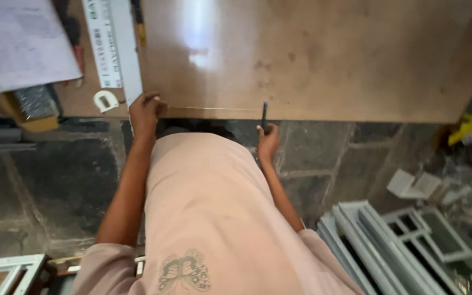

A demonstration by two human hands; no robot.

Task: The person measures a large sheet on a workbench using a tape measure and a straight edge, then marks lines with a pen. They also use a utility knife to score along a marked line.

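Stone floor under brown board (312, 54); right hand (267, 143) grips pencil (264, 114), left hand (144, 111) pinches edge.

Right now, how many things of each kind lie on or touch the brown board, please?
Hands: 2, the left hand on the near edge of the board, the right hand at that edge
Pencil: 1, in the right hand
White ruler: 1
Sheet of paper: 1
Total: 5

Both arms extended; left hand (144, 109) apparently pinching, right hand (267, 141) gripping.
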